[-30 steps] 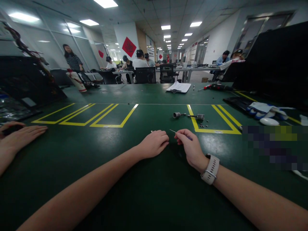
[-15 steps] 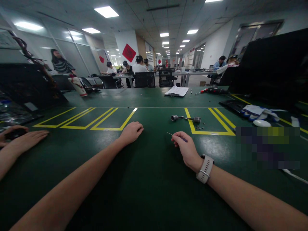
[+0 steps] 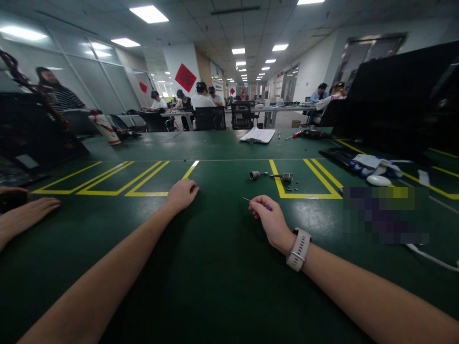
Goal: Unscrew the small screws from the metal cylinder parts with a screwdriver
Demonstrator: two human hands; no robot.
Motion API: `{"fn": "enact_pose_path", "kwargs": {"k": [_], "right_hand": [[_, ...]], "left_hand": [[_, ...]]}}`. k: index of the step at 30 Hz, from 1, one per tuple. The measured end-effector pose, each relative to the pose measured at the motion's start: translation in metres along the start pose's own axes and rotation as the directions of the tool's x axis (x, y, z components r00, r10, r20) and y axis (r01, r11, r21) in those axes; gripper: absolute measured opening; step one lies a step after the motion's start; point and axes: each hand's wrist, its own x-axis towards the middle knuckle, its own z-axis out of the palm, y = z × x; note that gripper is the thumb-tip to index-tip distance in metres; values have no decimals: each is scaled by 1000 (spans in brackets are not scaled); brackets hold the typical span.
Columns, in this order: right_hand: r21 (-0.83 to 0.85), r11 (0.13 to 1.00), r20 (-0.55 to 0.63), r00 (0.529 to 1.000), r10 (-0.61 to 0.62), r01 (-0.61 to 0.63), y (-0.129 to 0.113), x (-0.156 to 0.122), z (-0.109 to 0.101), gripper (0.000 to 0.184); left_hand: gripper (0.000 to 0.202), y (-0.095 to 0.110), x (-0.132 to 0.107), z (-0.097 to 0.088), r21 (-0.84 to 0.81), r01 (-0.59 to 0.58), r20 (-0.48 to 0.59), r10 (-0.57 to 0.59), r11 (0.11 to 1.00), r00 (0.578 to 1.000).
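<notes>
My right hand (image 3: pixel 267 212), with a pale watch strap at its wrist, pinches a small screwdriver (image 3: pixel 268 207) by its purple handle. Its thin metal shaft points left, above the table. My left hand (image 3: pixel 181 193) rests on the green table with fingers loosely curled in; I see nothing in it. Beyond my right hand lie two cup-shaped metal bits with shanks, the left bit (image 3: pixel 254 175) and the right bit (image 3: pixel 287 177), their thin ends close together. Several tiny metal pieces (image 3: pixel 289 188), perhaps screws, are scattered by the right one.
Yellow tape (image 3: pixel 311 196) marks boxes on the green table (image 3: pixel 215 267). A co-worker's hands (image 3: pixel 30 215) are at the left edge. Right of me lie gloves (image 3: pixel 375 165), a white mouse (image 3: pixel 379 180) and a cable (image 3: pixel 430 255). A clipboard (image 3: pixel 258 135) and a drill (image 3: pixel 317 134) lie farther back.
The view has turned slightly right, so the scene sits farther left. My right hand keeps its hold on the screwdriver, and my left hand still rests on the table.
</notes>
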Motion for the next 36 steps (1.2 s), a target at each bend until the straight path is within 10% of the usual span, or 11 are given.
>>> {"fn": "enact_pose_path", "kwargs": {"k": [12, 28, 36], "right_hand": [[19, 1000, -7, 1000, 8, -8, -3, -1, 1, 13], [-72, 995, -158, 984, -81, 70, -7, 3, 3, 17], [-527, 839, -275, 907, -319, 135, -37, 42, -65, 24]], "left_hand": [[27, 24, -5, -6, 132, -106, -276, 140, 986, 951], [27, 107, 26, 8, -62, -319, -157, 306, 946, 939], [57, 160, 64, 23, -438, -77, 2, 87, 896, 996]]}}
